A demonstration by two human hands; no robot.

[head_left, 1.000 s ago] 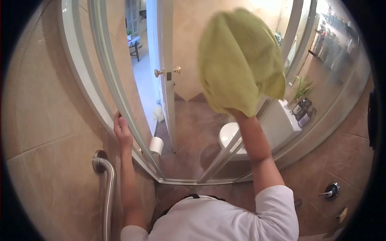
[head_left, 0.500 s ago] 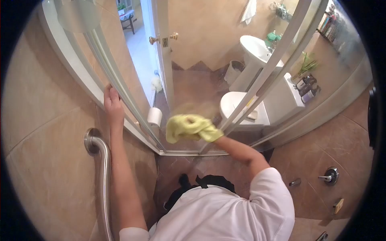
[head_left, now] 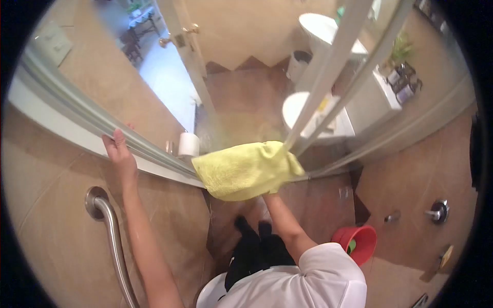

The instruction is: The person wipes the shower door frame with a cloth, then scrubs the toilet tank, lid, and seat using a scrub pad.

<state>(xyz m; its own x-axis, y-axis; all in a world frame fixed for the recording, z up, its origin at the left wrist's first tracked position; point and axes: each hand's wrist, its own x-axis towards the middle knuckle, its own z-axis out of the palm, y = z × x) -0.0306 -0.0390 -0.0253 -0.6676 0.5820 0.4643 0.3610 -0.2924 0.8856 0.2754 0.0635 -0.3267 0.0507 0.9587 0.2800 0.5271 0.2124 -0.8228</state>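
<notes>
My left hand (head_left: 121, 157) grips the edge of the white shower door frame (head_left: 77, 128) at the left, thumb and fingers bent over it. A yellow cloth (head_left: 239, 172) spreads in front of the glass, over the low rail of the enclosure. Behind it is my right hand (head_left: 270, 197), mostly covered, with only the wrist area showing below. The cloth looks bunched at its right end and flat at its left, and it appears to lie close to the glass; contact is hard to tell.
A steel grab bar (head_left: 114, 236) runs along the left wall. To the right, a red bucket (head_left: 362, 244) with something green inside stands on the floor. A tap handle (head_left: 438, 211) juts from the right wall. Beyond the glass are a toilet (head_left: 349, 123), a sink (head_left: 318, 28) and a toilet roll (head_left: 189, 144).
The view has tilted down and shifted. The yellow cloth, bunched before, is now spread wider. My left hand stays on the door frame. The red bucket has come into view.
</notes>
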